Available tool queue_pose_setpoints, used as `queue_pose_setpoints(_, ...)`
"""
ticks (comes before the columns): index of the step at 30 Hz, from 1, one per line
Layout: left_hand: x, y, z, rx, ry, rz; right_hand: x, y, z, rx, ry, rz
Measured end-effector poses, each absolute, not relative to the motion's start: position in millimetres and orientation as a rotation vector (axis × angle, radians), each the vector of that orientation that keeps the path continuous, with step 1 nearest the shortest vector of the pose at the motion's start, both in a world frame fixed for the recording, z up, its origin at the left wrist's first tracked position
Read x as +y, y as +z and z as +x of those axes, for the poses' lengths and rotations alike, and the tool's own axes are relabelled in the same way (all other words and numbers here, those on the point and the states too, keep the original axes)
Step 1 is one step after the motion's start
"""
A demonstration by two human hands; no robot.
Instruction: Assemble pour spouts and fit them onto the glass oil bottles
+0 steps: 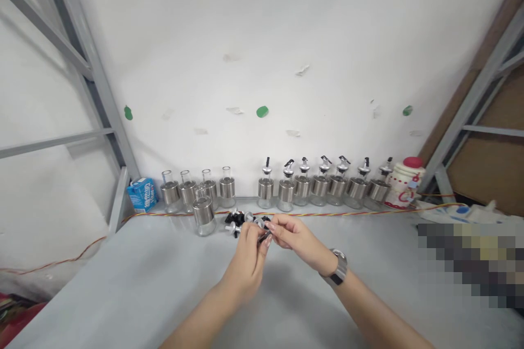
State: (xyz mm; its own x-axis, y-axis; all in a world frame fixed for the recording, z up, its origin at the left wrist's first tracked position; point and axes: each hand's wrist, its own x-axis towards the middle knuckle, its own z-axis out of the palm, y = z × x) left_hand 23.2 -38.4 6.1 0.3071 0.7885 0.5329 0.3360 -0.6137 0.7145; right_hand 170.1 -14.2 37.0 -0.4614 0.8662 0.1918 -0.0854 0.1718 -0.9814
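Observation:
Over the grey table, my left hand (pixel 248 255) and my right hand (pixel 298 239) meet with their fingertips closed around a small dark pourer spout (pixel 265 236). Fingers cover most of it, so its full shape is hidden. Just behind my hands lies a loose pile of black-and-silver pourer spouts (pixel 235 219). To the left of the pile stands an uncapped glass bottle (pixel 203 216) with a steel sleeve. A watch-like band (pixel 339 267) circles my right wrist.
Open-necked bottles (pixel 187 191) stand along the wall at left. Several spout-topped bottles (pixel 303 188) line the wall at right, beside a white jar with a red lid (pixel 405 182). A blue carton (pixel 142 194) sits at far left. A twisted red-yellow wire (pixel 327 214) crosses the back.

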Motion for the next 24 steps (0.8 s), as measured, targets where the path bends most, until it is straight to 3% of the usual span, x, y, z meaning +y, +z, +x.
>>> queue_pose_setpoints(24,-39,10,22,1.045,1.321,2.052,-19,34,166,-1.577,1.423,-0.705)
